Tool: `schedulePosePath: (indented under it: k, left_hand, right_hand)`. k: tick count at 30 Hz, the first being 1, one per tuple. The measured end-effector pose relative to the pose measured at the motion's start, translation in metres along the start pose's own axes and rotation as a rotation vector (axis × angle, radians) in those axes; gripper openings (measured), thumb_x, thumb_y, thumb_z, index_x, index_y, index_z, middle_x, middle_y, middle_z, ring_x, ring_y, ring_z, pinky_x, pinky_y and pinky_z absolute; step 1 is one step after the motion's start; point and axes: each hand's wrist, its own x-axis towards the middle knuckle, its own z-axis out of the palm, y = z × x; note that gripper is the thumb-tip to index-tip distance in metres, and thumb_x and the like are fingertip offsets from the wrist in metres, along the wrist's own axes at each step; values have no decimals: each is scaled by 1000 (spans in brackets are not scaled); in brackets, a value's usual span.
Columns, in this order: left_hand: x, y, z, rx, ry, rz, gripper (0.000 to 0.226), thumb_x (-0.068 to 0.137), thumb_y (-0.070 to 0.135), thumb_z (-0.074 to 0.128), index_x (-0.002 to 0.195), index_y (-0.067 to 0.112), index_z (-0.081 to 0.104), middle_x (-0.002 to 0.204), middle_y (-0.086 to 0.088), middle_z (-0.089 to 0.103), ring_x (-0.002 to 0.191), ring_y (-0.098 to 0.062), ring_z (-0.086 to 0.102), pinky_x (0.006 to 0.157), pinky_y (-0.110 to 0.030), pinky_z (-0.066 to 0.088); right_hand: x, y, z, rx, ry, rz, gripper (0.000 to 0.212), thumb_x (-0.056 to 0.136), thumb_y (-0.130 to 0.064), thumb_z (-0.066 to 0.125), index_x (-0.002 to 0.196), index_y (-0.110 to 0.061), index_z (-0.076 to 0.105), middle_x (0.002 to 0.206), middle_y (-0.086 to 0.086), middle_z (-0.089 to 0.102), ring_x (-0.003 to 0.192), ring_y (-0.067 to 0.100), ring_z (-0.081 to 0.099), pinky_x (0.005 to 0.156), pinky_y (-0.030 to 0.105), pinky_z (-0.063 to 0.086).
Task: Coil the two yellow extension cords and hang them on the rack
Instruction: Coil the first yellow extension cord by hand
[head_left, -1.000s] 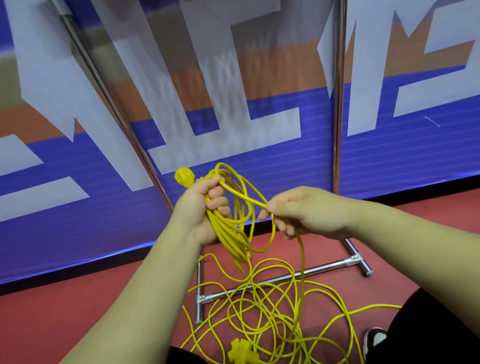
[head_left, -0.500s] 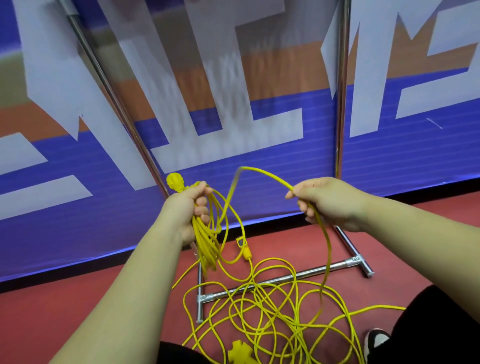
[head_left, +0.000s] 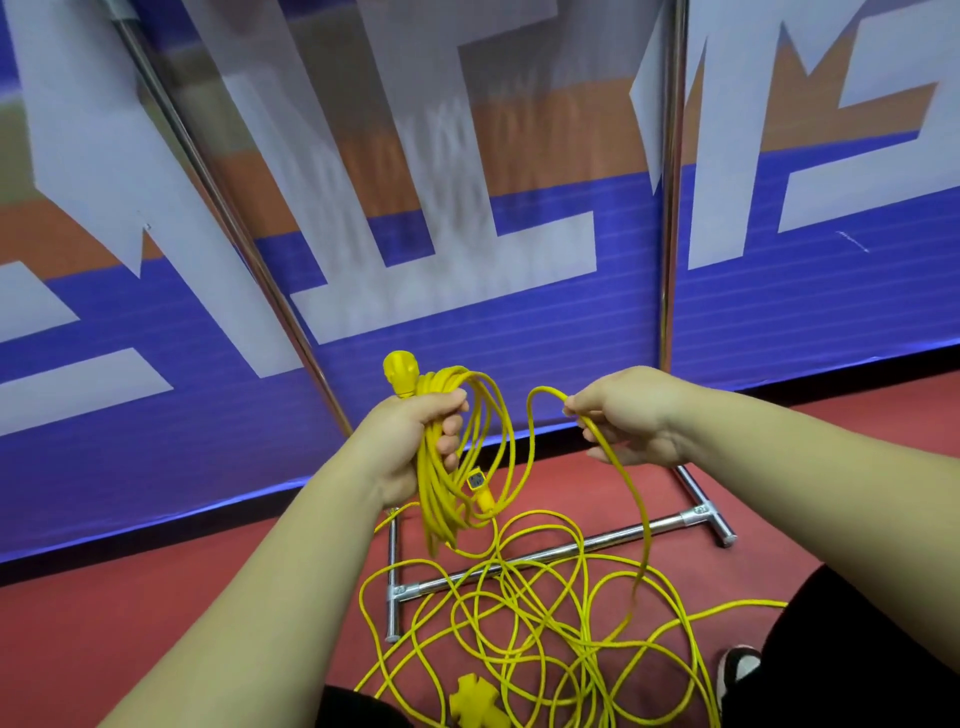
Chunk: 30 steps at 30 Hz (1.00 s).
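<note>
Head view: left hand (head_left: 410, 441) fists the coiled yellow cord (head_left: 441, 499), plug (head_left: 400, 371) upward. Right hand (head_left: 631, 415) pinches a loose strand (head_left: 623, 488). Banner (head_left: 467, 260) lettering unreadable.

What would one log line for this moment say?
step: coiling cord | left hand: grips coil | right hand: pinches loose strand | remaining cord: tangled on floor
</note>
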Motion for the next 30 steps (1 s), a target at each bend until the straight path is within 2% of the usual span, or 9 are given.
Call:
schedulePosePath:
  k: [7,9,11,15,18,21,23,26,30]
  left_hand:
    - [-2,-13,25,51,-103,-50,18,96,14,58,82,6,66,61,-3,47,47,-12,46,49,-26,43]
    - [-3,-16,29,64,-132,-47,13,91,14,63,83,7,70,64,-5,49,51,-14,49,51,-27,46]
    - [-3,-18,33,75,-166,-53,11,82,17,70,83,7,73,72,-8,58,60,-17,58,56,-28,53]
    - [-1,-26,42,87,-136,-55,12,92,13,66,93,4,73,95,-17,74,89,-27,73,76,-35,61]
    - [2,-31,51,65,-104,-60,15,96,10,59,100,3,72,102,-20,75,100,-30,73,90,-40,57]
    - [2,-34,55,15,-120,-95,14,97,11,58,103,5,70,107,-22,74,106,-35,71,101,-48,50]
    - [3,-36,57,36,-155,-120,18,98,14,56,106,6,70,108,-21,74,107,-36,71,102,-49,48]
    - [4,-36,59,38,-184,-166,21,98,16,53,102,6,71,99,-16,76,96,-32,74,97,-44,51]
    - [6,-29,54,-96,-178,-204,19,81,19,62,91,5,71,80,-10,67,75,-25,70,91,-49,53]
  right_hand:
    - [-5,-3,2,-14,15,-65,18,94,-22,67,77,-19,63,58,-4,54,45,7,49,59,24,46]
    - [-7,-5,2,-16,3,-82,16,96,-21,65,80,-18,65,60,-4,58,50,8,53,60,22,46]
    - [-8,-8,3,-23,5,-108,11,97,-23,64,89,-16,67,73,1,62,60,12,55,59,22,45]
    - [-7,-12,4,4,22,-154,15,96,-22,66,83,-14,68,75,3,66,57,9,60,55,20,47]
    - [-7,-16,5,39,-2,-147,12,95,-22,69,85,-15,68,78,4,69,55,7,65,55,20,50]
    - [-8,-17,6,76,-21,-147,9,93,-20,72,89,-13,68,82,6,70,59,9,67,63,23,54]
    - [-9,-18,6,86,-23,-162,9,93,-19,72,91,-11,68,81,6,70,59,9,68,60,21,56]
    - [-10,-20,4,92,-21,-165,12,94,-21,70,96,-10,70,83,6,73,65,10,72,56,20,55]
    - [-13,-21,-6,31,-13,-181,24,99,-31,62,98,-9,72,81,5,75,64,11,71,58,21,53]
